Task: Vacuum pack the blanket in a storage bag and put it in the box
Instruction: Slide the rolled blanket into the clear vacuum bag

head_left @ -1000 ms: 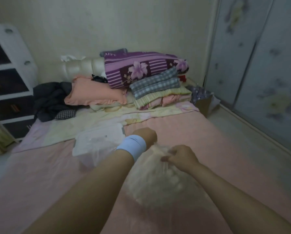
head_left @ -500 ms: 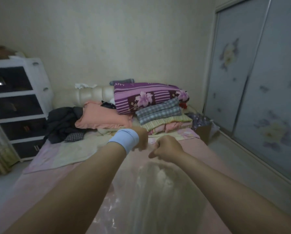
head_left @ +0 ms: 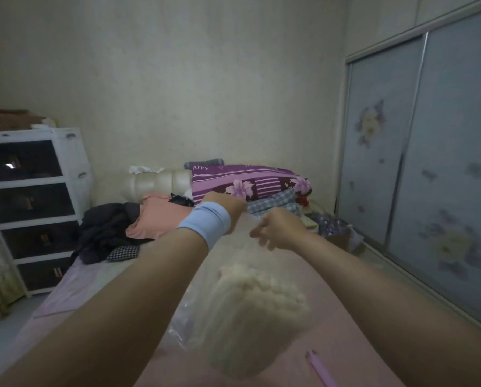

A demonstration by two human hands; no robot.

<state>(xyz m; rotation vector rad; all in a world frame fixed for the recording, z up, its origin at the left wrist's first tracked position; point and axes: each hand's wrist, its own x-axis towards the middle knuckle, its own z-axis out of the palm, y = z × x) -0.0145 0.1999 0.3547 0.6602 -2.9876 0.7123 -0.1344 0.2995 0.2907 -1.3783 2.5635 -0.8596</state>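
**Bag with blanket held up over the bed**

Raised in front, above the pink bed (head_left: 326, 344): a storage bag (head_left: 184, 321) of thin clear plastic, wrinkled and shiny along its left edge, hanging down from two fists. Low inside the bag, a blanket (head_left: 257, 311), cream-white, fluffy and lumpy, bunched into one rounded mass, a little blurred. Contact with the sheet below: cannot tell.

Left hand (head_left: 229, 206), with a smooth light-blue wristband (head_left: 205, 225) on the wrist: back turned to the camera, fingers curled under and closed on the upper edge of the bag. Fingertips themselves hidden. Right hand (head_left: 278, 229), just beside it: also curled into a loose fist, thumb and fingers pinching the same thin upper edge. Film between the two hands almost not visible.

On the sheet near the bottom of the view, right of the bag: a thin lilac stick (head_left: 319, 368), straight. Kind of thing: cannot tell.

At the head of the bed:
- a padded cream headboard (head_left: 161, 181), glossy
- a salmon pillow (head_left: 158, 216), soft and flat
- a heap of dark clothes (head_left: 108, 227)
- a folded purple quilt (head_left: 247, 182) with lily flowers and stripes, lying on top of a checked grey-blue cloth (head_left: 273, 203)

On the floor right of the bed, well apart from the hands: a brown cardboard box (head_left: 342, 241), open, with purple flowered fabric at its top. To the left, a white plastic drawer unit (head_left: 74, 169) with dark fronts. To the right, sliding wardrobe doors (head_left: 451, 163), matte pale blue, with printed flowers and metal frames.
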